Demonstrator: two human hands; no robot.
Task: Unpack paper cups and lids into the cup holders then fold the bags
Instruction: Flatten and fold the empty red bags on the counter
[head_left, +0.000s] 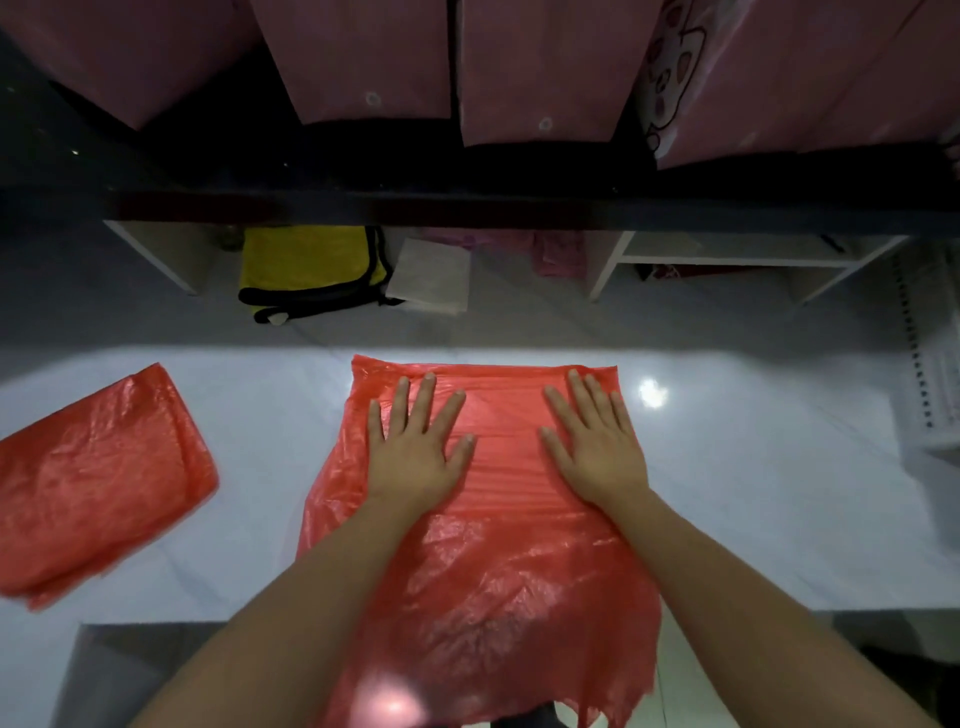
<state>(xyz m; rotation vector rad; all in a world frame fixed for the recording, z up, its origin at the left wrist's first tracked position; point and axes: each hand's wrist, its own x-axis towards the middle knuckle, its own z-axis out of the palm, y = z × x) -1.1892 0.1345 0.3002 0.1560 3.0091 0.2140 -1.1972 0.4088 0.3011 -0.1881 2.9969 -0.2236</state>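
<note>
Both hands, left & right, spread flat, pressing red bag on counter.

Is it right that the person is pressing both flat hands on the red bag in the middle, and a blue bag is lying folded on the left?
Not quite. The head view shows both the left hand and right hand flat on the middle red bag, but the folded bag on the left is red too, not blue.

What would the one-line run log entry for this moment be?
stage: folding bags | left hand: flat on red bag | right hand: flat on it | second bag: folded, left
</note>
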